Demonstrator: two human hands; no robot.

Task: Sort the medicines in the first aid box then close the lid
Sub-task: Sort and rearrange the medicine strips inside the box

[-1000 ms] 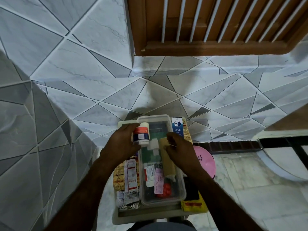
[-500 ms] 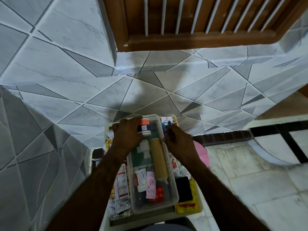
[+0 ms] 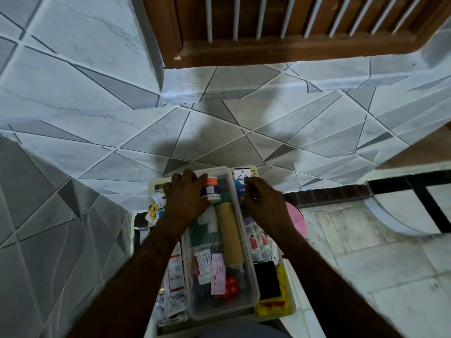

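Note:
A clear plastic first aid box (image 3: 253, 292) lies lengthwise in front of me on a white stool. Inside it are a tan bandage roll (image 3: 229, 234), blister strips, a pink sachet (image 3: 218, 273) and red tablets (image 3: 230, 285). My left hand (image 3: 186, 198) grips a small white bottle with an orange cap (image 3: 210, 188) at the box's far end. My right hand (image 3: 264, 203) rests on a blue and white carton (image 3: 240, 182) just right of the box, fingers curled on it. More blister packs (image 3: 260, 241) lie loose on either side.
A black pouch (image 3: 267, 280) and a yellow packet (image 3: 273, 306) sit right of the box. A pink basin (image 3: 296, 219) stands beyond my right wrist. Tiled walls close in on the left and ahead, with a wooden window frame (image 3: 280, 52) above.
My left hand has carried the orange-capped bottle from above the box down into its far end. My right hand has left the bandage roll and gone right onto the blue carton.

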